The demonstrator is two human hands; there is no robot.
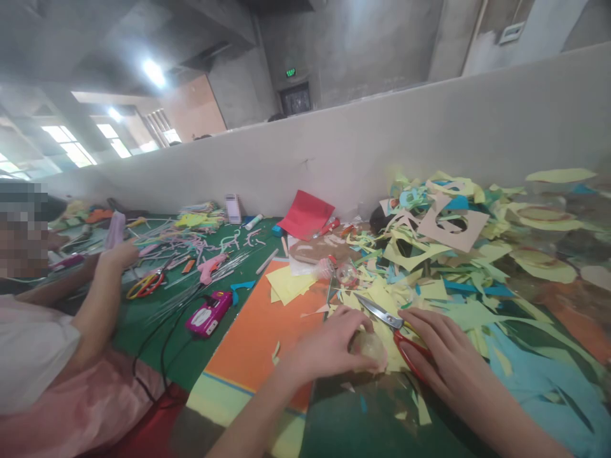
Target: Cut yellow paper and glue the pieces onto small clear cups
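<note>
My left hand (334, 343) is closed, its thumb and fingers curled round a small, round, translucent object (370, 348); blur hides its exact kind. Just to the right, scissors (380, 313) with red and yellow handles point away to the upper left. My right hand (443, 350) is closed over their handles, and the blades appear shut above yellow paper scraps. Beneath my left forearm lies a stack of orange paper (252, 337), with yellow sheets (291, 283) on its far end.
Paper offcuts (453, 222) heap up on the right. A red sheet (305, 213) leans near the grey partition (382, 140). Left of me are a purple box (209, 313) with a black cord, a pink glue gun (212, 267), other scissors (147, 283) and a seated person (42, 356).
</note>
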